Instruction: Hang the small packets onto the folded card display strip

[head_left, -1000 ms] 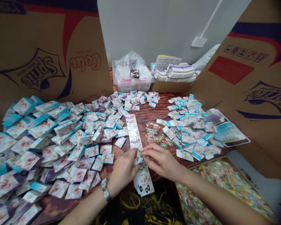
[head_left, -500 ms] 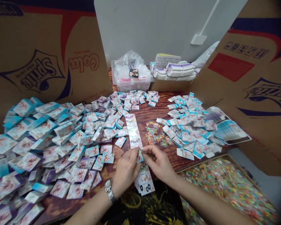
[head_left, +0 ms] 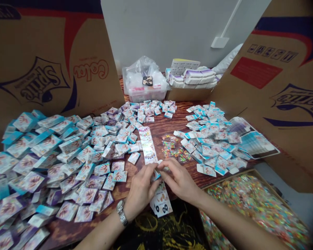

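Small blue-and-white cardboard box (head_left: 155, 176), above white printed paper strips (head_left: 148, 152), is grasped by the left hand's (head_left: 141, 184) fingers; the right hand's (head_left: 180, 181) fingers bend at its upper end, exact grip hidden. Beyond, clear packets of multicoloured bits (head_left: 170, 142) lie on the brown desk (head_left: 160, 125).

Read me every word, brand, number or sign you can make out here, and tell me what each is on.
"Sprite": left carton.
"Cola": left carton too.
"Sprite", partly cut off by the picture's edge: right carton.
Too small or blurred to read: the row of square signs on the right carton, and the print on the small boxes and paper strips.
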Tool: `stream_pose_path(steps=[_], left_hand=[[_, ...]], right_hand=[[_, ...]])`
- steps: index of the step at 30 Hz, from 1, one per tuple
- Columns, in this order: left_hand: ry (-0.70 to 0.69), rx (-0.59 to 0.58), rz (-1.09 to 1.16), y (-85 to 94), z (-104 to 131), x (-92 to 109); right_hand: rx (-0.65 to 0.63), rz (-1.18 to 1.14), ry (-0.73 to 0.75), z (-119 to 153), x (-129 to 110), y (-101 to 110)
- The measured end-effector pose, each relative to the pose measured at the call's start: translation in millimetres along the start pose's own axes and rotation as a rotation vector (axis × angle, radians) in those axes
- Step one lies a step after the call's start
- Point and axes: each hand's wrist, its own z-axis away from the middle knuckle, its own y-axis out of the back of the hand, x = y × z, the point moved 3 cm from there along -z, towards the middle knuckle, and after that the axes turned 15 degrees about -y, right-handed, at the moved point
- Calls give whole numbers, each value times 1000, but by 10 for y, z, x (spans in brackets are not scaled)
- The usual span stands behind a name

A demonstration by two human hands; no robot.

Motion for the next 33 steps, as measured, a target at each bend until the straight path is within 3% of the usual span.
stream_pose_path(steps=[5, 10, 14, 17, 23, 29, 31, 33], left_hand=[[-58, -21, -72, -10, 26, 11], [-67, 7, -209, -15, 58, 5], [-70, 44, -250, -48, 89, -19], [-53, 33, -280, -91, 101, -30], [-18, -7, -400, -145, 63, -7], [52, -21, -336, -119, 31, 27], [51, -24, -293, -110, 55, 33], [32, -31, -317, -76, 84, 4]], right_hand=[[72, -224, -243, 23, 81, -122], [56, -326, -208, 64, -3, -147], [54, -486, -322, 22, 27, -191], [91, -436, -349, -12, 42, -205], [176, -131, -123, 36, -126, -158], [336, 51, 206, 236, -187, -342], [317, 61, 246, 258, -178, -376], [205, 24, 181, 203, -132, -345]])
